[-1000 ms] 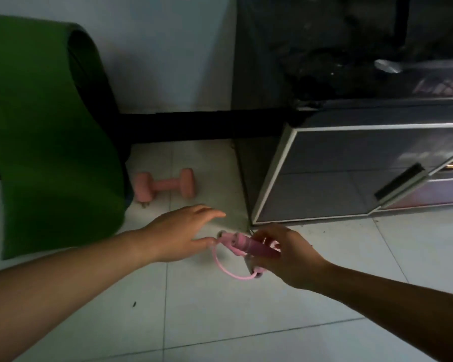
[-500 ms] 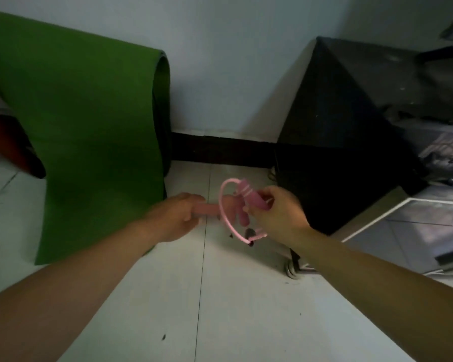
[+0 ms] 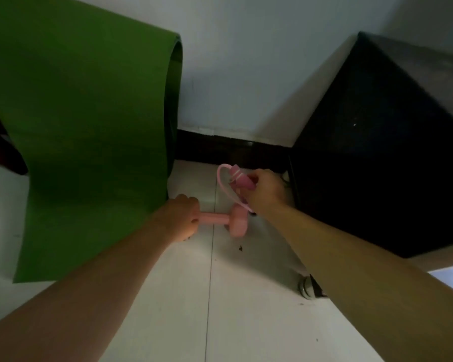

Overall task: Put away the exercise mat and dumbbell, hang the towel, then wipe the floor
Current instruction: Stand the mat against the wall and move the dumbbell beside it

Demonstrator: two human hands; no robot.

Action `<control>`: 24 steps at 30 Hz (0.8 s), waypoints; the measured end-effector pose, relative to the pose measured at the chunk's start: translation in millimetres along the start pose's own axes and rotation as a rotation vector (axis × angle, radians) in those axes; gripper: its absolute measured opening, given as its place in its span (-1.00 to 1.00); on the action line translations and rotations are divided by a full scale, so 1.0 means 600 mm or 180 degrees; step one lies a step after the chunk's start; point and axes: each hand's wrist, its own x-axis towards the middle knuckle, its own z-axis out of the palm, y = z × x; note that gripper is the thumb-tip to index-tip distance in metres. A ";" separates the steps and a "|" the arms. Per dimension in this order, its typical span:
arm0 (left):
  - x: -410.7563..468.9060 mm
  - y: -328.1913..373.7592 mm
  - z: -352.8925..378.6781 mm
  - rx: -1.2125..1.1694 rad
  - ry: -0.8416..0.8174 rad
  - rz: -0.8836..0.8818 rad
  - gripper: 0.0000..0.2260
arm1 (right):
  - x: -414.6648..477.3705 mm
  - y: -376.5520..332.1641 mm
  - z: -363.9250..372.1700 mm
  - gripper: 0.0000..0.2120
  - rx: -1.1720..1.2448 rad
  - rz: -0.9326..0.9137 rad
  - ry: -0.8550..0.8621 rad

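Closing now, the left hand (image 3: 179,218) is curling round the bar of the pink dumbbell (image 3: 221,221) it was only reaching for a moment ago, low on the floor (image 3: 168,296) between the green exercise mat (image 3: 89,126), left, and the black cabinet (image 3: 377,165), right. The right hand (image 3: 266,193) is clutching a pink skipping rope (image 3: 239,178), so that small, dense, smooth weight is probably wanting a firm mid-bar grip.

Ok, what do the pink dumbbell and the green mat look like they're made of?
Dumbbell: probably a matte vinyl or rubber coating, given its even pink, glare-free surface; the core is hidden. Mat: likely soft foam, matte, since it stands loosely curled and shows a thick edge.
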 end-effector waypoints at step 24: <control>-0.053 0.022 0.012 0.0116 0.0049 -0.0264 -0.37 | -0.087 0.041 0.015 -0.70 0.0560 -0.0105 -0.0248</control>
